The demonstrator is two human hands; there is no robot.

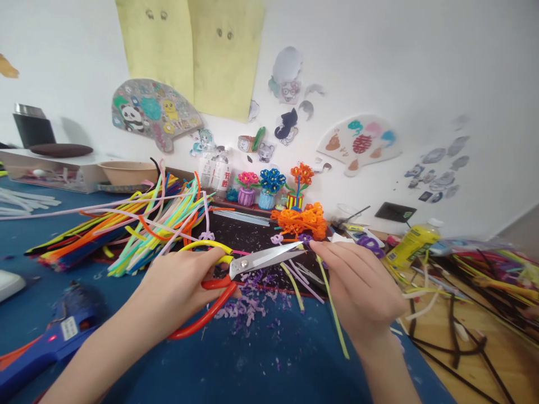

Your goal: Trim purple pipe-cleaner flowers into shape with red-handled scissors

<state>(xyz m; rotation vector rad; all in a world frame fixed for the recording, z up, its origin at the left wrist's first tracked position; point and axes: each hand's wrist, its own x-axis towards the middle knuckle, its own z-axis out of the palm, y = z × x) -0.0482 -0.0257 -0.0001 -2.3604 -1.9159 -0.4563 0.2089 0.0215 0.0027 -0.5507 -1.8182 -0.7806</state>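
My left hand [189,280] is wrapped round the red and yellow handles of a pair of scissors [261,260], whose blades point right. The blade tips reach a small purple pipe-cleaner flower [304,242], pinched between the fingertips of my right hand [362,286]. A yellow-green pipe-cleaner stem [334,308] hangs down from under those right fingers. Beneath the scissors, purple fuzz clippings [248,300] are scattered over the blue table and the edge of a black tray [227,231]. Whether the blades touch the flower, I cannot tell.
Bundled coloured pipe cleaners [155,224] lie at left, near a blue glue gun [63,336] with a red light. Orange pipe-cleaner flowers [303,221] and three small potted ones stand behind. A yellow bottle [415,242] and loose dark pipe cleaners [455,331] are at right.
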